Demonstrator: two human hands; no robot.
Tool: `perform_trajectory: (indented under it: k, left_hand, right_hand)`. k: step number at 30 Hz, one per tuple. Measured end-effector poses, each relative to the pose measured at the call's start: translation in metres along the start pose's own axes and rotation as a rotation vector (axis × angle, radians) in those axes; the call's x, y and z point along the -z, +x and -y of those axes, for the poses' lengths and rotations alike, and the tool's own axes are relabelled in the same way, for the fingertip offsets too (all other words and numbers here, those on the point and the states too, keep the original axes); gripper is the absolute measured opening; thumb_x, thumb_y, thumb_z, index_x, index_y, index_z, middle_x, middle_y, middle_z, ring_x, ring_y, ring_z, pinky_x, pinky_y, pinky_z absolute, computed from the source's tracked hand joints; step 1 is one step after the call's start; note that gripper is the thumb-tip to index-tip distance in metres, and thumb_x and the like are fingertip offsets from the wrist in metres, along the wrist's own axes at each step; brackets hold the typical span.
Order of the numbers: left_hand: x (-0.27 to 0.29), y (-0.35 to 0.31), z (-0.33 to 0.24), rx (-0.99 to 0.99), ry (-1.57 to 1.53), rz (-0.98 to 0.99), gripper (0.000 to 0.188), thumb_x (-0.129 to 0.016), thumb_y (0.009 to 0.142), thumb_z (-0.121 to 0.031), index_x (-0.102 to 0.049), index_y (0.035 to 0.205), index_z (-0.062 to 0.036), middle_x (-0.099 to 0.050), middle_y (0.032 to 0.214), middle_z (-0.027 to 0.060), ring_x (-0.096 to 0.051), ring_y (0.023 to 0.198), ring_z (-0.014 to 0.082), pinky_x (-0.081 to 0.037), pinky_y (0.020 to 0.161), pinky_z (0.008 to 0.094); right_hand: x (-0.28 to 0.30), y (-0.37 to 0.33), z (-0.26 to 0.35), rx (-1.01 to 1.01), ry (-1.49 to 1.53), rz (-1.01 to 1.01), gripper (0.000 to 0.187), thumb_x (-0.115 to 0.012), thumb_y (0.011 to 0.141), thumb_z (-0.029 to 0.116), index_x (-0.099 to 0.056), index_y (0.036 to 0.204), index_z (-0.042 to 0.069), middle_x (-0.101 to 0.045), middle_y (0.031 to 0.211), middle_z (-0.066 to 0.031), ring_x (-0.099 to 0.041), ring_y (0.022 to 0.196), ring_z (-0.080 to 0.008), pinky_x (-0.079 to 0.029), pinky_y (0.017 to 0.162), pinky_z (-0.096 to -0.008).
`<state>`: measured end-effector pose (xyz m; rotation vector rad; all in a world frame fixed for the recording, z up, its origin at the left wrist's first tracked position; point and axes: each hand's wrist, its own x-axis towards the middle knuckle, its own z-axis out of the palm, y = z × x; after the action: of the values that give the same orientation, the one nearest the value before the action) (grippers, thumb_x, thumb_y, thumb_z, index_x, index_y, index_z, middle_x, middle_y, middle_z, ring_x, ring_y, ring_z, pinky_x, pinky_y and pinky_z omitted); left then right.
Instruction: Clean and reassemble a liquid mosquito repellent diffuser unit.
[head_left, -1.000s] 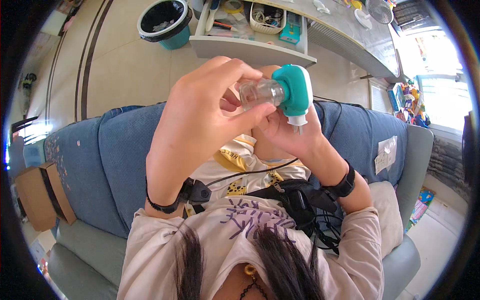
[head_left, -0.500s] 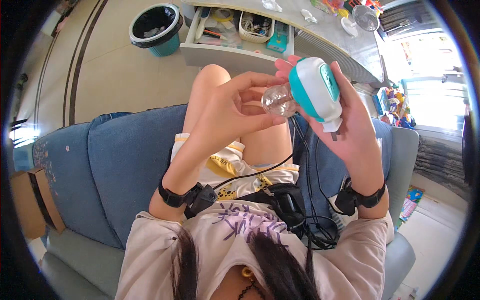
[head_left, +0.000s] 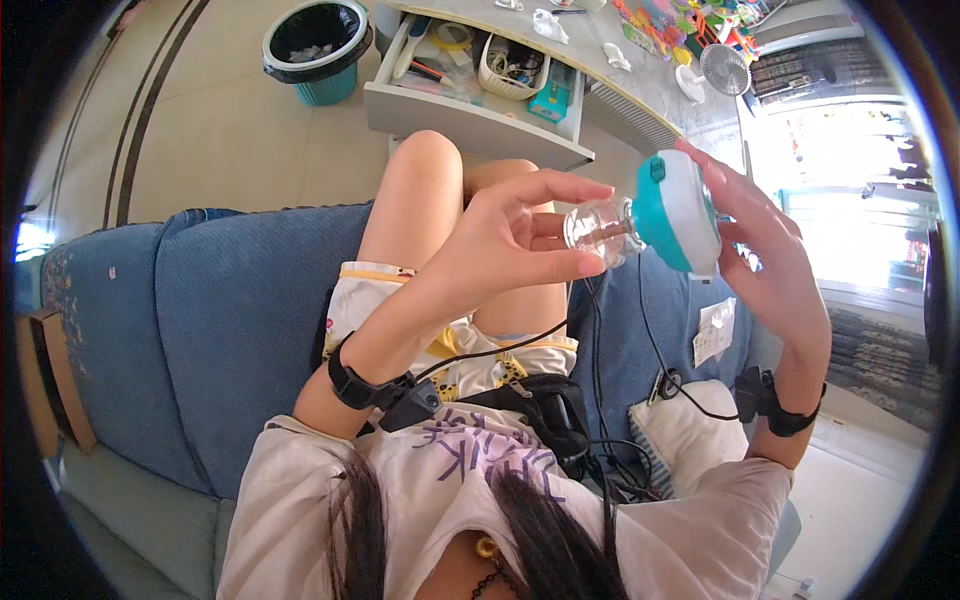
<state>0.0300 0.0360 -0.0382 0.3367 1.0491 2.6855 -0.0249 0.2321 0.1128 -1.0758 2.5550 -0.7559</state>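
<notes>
L. hand [head_left: 505,232]: thumb & fingers pinch clear bulb [head_left: 590,230]. R. hand [head_left: 780,255]: digits spread about outer side of teal-and-white device [head_left: 672,215], grip unclear. Device, betw. hands, joins bulb; prob. light, stiff. Bulb likely slick, fragile: best held by device body.

Worn: pale short-sleeved shirt [head_left: 425,510], purple lettering [head_left: 490,450]; white shorts [head_left: 360,300], yellow trim [head_left: 378,275]; black wristbands [head_left: 355,385]; black pouch [head_left: 555,405], black cables [head_left: 598,375]; gold pendant [head_left: 487,547].
</notes>
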Motion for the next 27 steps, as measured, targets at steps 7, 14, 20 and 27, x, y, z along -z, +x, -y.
perform_trajectory:
  k: [7,14,20,27]
  left_hand:
    - [-0.001,-0.002,0.005,-0.035,-0.038,0.036,0.054,-0.07,0.07,0.006,-0.048,0.12,0.0014,-0.053,0.119,0.0113,-0.054,0.108,0.0217,-0.045,0.094,0.0341]
    - [-0.003,-0.002,0.006,-0.024,-0.042,0.068,0.054,-0.069,0.071,0.007,-0.048,0.12,0.0022,-0.053,0.118,0.0122,-0.054,0.108,0.0217,-0.046,0.094,0.0341]
    - [0.003,-0.002,0.004,-0.036,-0.037,0.022,0.054,-0.07,0.07,0.007,-0.048,0.119,0.0027,-0.053,0.119,0.0129,-0.054,0.109,0.0224,-0.045,0.095,0.0354]
    - [0.004,-0.002,-0.002,-0.005,-0.028,0.059,0.054,-0.07,0.071,0.004,-0.049,0.121,0.002,-0.052,0.121,0.0123,-0.053,0.11,0.0221,-0.045,0.094,0.0347]
  right_hand:
    - [0.02,0.011,0.028,0.148,-0.435,0.144,0.055,-0.072,0.061,0.004,-0.058,0.114,0.008,-0.06,0.112,-0.0108,-0.059,0.093,-0.0269,-0.049,0.077,-0.0353]
    - [0.016,0.008,0.024,0.014,-0.15,-0.015,0.05,-0.078,0.06,0.018,-0.062,0.106,0.007,-0.061,0.104,-0.0108,-0.061,0.089,-0.0207,-0.051,0.073,-0.0347]
    - [0.019,0.0,0.007,-0.018,-0.116,0.012,0.051,-0.078,0.059,0.028,-0.064,0.103,0.005,-0.061,0.107,-0.0089,-0.061,0.088,-0.0163,-0.051,0.062,-0.0263]
    - [0.021,0.012,0.024,0.122,-0.186,-0.053,0.063,-0.078,0.053,0.01,-0.058,0.113,0.008,-0.051,0.127,-0.0114,-0.051,0.113,-0.0284,-0.044,0.09,-0.0367]
